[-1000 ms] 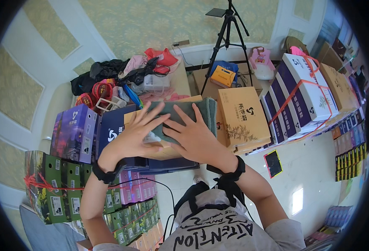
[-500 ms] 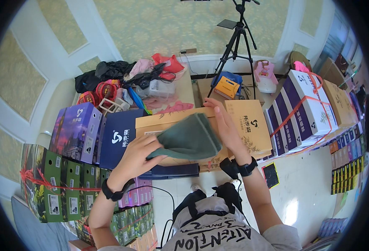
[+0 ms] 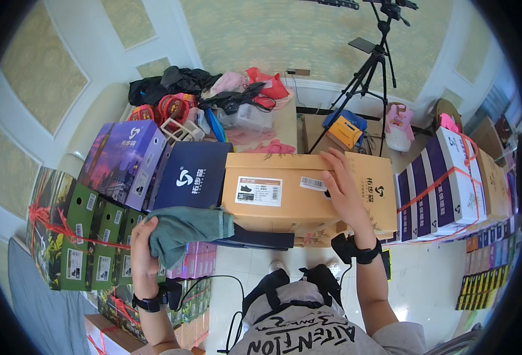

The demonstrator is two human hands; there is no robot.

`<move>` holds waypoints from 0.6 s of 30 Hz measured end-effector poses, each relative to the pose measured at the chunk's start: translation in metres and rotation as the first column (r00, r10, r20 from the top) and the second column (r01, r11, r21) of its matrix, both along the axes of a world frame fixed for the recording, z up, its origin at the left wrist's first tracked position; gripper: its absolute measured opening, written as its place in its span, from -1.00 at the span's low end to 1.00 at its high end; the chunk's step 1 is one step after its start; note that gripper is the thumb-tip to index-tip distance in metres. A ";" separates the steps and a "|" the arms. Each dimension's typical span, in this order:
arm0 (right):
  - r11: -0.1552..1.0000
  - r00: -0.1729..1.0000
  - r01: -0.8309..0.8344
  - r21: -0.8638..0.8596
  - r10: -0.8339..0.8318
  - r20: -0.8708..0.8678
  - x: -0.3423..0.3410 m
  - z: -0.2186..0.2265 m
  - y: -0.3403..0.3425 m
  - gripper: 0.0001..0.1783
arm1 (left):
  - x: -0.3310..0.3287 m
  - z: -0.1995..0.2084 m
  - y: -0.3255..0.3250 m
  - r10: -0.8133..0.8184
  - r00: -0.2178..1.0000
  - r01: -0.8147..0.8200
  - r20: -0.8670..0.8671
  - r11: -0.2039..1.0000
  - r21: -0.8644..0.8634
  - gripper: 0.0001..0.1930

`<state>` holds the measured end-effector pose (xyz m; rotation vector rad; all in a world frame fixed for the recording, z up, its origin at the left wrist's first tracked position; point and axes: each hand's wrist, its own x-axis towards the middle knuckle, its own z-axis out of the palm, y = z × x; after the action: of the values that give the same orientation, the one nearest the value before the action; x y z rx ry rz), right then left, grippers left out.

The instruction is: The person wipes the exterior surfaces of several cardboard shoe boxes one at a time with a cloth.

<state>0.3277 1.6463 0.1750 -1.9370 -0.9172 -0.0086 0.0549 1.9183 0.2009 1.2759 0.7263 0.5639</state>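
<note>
Cloth [image 3: 181, 236] I'm seeing is plain dk green. Tan box [image 3: 308, 207] has a mostly wht label [image 3: 259, 192] w/ blk print & an orange strip. Navy box [image 3: 175, 160]: wht logo. Purple box [image 3: 122, 154]: pinkish sunset print. Green boxes [image 3: 98, 236], leafy pic at one end, red string [image 3: 48, 217]. Tied stack [image 3: 450, 157] here's wht & dk purple, orange-red ribbon [image 3: 435, 190]. Wall [image 3: 255, 35]: pale green-gold, faint floral. Tripod [image 3: 364, 74]: blk. Shirt [image 3: 272, 322]: lt grey w/ blk lettering. Wristbands [image 3: 367, 255]: blk.

The left hand [image 3: 144, 248] grips a green cloth [image 3: 187, 234], and the right hand [image 3: 348, 192] rests against the right end of a tan box [image 3: 299, 208]. A navy box [image 3: 175, 168] lies left; a black tripod [image 3: 367, 77] stands far right.
</note>
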 end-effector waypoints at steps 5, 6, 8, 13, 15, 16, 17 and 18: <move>1.000 1.000 0.003 -0.019 -0.002 0.023 -0.003 -0.002 0.000 -0.59 | 0.015 -0.001 0.006 0.188 0.958 -0.198 0.218 0.980 0.023 -0.82; 1.000 1.000 -0.003 -0.011 0.004 0.013 -0.003 -0.003 0.001 -0.60 | 0.024 -0.001 0.006 0.204 0.960 -0.213 0.191 0.977 0.028 -0.85; 1.000 1.000 -0.023 -0.002 0.023 0.010 -0.005 0.000 0.002 -0.60 | 0.042 -0.005 0.012 0.211 0.955 -0.238 0.207 0.965 0.113 -0.85; 1.000 1.000 -0.009 -0.025 0.010 0.028 -0.005 0.003 -0.001 -0.61 | 0.099 0.028 -0.023 -0.005 0.995 -0.076 0.098 0.598 0.798 -0.77; 0.999 0.999 0.000 -0.047 0.003 0.052 -0.006 0.001 0.000 -0.61 | 0.112 0.028 -0.050 -0.235 0.969 0.147 -0.083 0.271 0.951 -0.74; 0.998 0.997 0.019 -0.066 -0.014 0.072 -0.005 0.001 -0.001 -0.61 | 0.115 0.030 -0.063 -0.298 0.923 0.300 -0.245 0.156 0.941 -0.71; 0.997 0.997 0.022 -0.070 -0.017 0.075 -0.003 0.000 -0.001 -0.61 | 0.117 0.031 -0.071 -0.341 0.849 0.440 -0.405 0.031 0.897 -0.68; 0.997 0.996 0.017 -0.070 -0.011 0.087 -0.004 0.000 -0.001 -0.61 | 0.119 0.026 -0.072 -0.318 0.845 0.463 -0.429 0.035 0.886 -0.63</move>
<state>0.3239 1.6452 0.1746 -2.0219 -0.9719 -0.0694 0.1743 1.8462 0.2269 2.7166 -0.1233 0.4665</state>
